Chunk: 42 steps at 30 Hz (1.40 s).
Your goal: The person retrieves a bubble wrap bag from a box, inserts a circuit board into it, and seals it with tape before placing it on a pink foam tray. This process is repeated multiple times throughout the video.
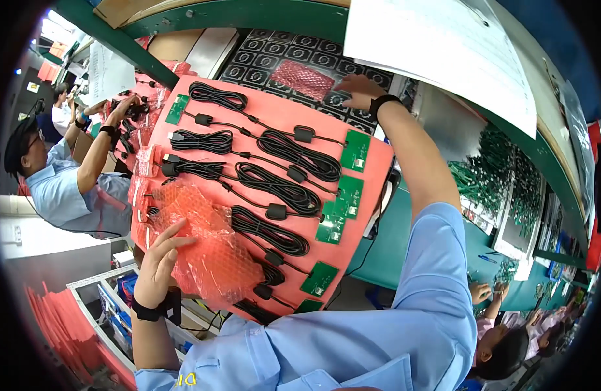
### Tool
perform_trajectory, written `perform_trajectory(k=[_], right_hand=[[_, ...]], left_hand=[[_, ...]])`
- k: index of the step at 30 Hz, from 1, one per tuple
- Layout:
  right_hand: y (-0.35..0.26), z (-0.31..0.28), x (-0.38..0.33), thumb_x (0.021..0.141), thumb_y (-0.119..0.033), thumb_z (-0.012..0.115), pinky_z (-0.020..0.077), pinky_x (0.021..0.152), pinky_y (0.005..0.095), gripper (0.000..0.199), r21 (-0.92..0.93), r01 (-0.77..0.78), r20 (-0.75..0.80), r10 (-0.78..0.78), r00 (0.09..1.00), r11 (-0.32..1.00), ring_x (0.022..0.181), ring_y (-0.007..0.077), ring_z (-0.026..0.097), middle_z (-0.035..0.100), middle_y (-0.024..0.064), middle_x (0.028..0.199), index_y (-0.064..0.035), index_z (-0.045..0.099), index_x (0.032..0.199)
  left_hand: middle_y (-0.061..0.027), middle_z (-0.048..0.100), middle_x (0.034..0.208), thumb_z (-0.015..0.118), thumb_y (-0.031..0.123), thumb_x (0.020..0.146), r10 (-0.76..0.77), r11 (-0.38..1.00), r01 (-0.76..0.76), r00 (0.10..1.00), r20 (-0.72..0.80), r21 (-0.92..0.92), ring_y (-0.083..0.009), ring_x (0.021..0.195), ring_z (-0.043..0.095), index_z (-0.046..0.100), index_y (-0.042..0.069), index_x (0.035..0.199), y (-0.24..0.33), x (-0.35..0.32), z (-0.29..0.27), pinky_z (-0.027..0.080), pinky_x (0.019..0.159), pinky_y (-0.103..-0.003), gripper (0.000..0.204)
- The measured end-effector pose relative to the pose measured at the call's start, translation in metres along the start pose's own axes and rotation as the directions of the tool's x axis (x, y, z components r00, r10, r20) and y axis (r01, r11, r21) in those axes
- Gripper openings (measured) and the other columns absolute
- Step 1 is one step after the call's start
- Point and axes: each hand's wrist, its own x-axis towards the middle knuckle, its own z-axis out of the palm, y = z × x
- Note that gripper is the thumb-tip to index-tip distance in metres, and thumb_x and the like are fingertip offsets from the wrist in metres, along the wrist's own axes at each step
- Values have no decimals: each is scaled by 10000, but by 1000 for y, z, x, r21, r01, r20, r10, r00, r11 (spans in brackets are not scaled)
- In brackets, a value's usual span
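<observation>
A pink foam board (pixel 202 140) carries several coiled black cables (pixel 288 151), each ending in a small green circuit board (pixel 356 150). My left hand (pixel 158 264) lies with its fingers spread flat on a sheet of red bubble wrap (pixel 209 244) that covers the board's near-left corner. My right hand (pixel 357 90) reaches past the board's far edge, fingers apart, and touches a black compartment tray (pixel 274 52). A smaller piece of red bubble wrap (pixel 303 79) lies on that tray just left of the hand. Both wrists wear black bands.
A co-worker in a light blue shirt (pixel 59 189) works at the left. White paper sheets (pixel 437 45) hang at the top right. Bundles of green wires (pixel 496 176) lie on the green bench at right. Another person (pixel 502 345) sits at lower right. Stacked pink sheets (pixel 59 326) stand at lower left.
</observation>
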Motion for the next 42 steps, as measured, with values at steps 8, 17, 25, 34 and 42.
perform_trajectory(k=[8,17,25,34,42], right_hand=[[0,75,45,751,-354,699,344,1050,411,547,-51,47,145,-40,989,998,1271,329,396,417,142,1395,-204,575,1263],[8,19,10,771,-268,691,497,761,355,267,58,-194,-104,199,974,979,868,263,647,670,132,915,-28,675,888],[-105,-100,-110,829,-142,659,478,807,291,244,365,-164,-509,344,789,916,871,185,614,644,92,923,-5,630,1028],[-426,-90,-222,724,29,674,460,802,279,272,300,225,-600,0,800,927,901,195,558,594,77,998,-74,715,973],[-535,-3,-204,679,-37,704,359,1014,479,388,312,-149,-227,226,947,938,1259,450,369,417,242,1337,-81,587,1046]], left_hand=[[-226,463,1342,721,41,725,19,950,38,984,-179,309,-382,1236,458,551,2,871,-35,11,39,387,1011,-409,227],[-212,402,1391,766,123,701,295,897,-250,953,-73,366,-409,1290,380,538,28,1072,-74,4,38,349,1052,-473,446],[-243,424,1279,789,310,701,-8,932,247,746,-666,266,-398,1209,418,345,9,1351,-80,-32,53,356,1017,-474,843],[-239,449,1209,722,454,744,49,971,95,819,-572,219,-393,1125,446,306,-32,1350,-123,-62,45,371,948,-476,882],[-257,440,1240,674,466,786,212,968,-105,826,-522,227,-386,1146,437,271,-45,1369,-159,-84,51,355,955,-491,874]])
